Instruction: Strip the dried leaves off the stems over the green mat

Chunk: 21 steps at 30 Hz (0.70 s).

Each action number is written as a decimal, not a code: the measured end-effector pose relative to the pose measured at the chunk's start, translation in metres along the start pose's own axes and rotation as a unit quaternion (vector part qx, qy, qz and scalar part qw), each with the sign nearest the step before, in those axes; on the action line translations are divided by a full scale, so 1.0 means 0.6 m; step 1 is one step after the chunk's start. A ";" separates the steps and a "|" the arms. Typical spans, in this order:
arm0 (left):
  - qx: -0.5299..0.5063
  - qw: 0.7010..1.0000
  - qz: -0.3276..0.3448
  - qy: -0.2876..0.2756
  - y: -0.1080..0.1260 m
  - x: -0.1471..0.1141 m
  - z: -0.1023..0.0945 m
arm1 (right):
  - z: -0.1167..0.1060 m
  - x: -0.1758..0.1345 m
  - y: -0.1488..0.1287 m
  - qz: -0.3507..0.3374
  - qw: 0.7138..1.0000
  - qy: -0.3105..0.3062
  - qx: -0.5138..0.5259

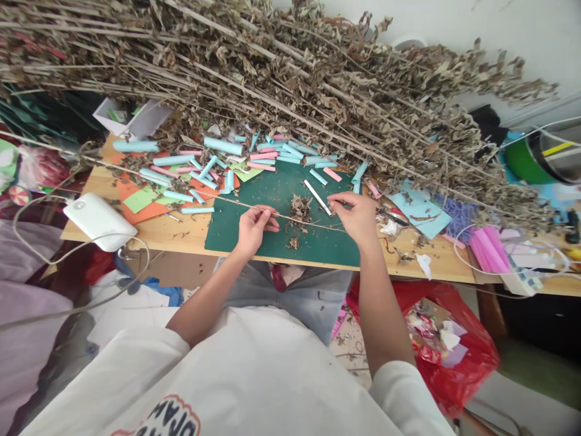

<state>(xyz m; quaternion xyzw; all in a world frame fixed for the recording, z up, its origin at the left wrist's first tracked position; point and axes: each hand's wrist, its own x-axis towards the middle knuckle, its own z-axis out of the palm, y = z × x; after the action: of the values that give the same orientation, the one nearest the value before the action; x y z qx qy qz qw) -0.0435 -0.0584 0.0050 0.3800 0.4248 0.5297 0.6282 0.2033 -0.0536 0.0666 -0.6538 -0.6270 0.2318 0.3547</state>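
My left hand (258, 229) is closed around a long, thin dried stem (290, 218). The stem runs from the far left, through these fingers, to just below my right hand. My right hand (353, 212) has its thumb and fingers pinched together above the mat; what they hold, if anything, is too small to make out. A slim white stick (317, 197) lies slantwise with its lower end close to those fingertips. Between the hands, a small heap of crumbled dry leaves (300, 208) sits on the green cutting mat (267, 245).
Bundled dried leafy stalks (272, 79) stretch across the back. Blue and pink paper rolls (222, 146) are strewn before them. A white power bank (100, 221) with a cable is at left. A red bag (472, 363) of scraps hangs below the wooden table's edge (436, 272) at right.
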 end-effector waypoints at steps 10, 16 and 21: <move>-0.009 1.000 0.004 0.002 0.002 0.000 -0.001 | -0.057 -0.006 0.002 -0.016 1.000 -0.003 -0.013; -0.005 1.000 0.004 0.002 0.003 -0.001 -0.001 | -0.083 -0.047 0.001 -0.047 0.991 -0.021 -0.127; 0.009 1.000 0.010 0.002 0.001 -0.001 0.000 | -0.060 -0.083 0.000 -0.083 0.976 0.134 -0.148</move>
<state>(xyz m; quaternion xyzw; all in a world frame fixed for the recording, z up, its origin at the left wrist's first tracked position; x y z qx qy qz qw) -0.0436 -0.0591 0.0060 0.3888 0.4271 0.5328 0.6186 0.2250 -0.1090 0.0827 -0.6696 -0.6532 0.0160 0.3531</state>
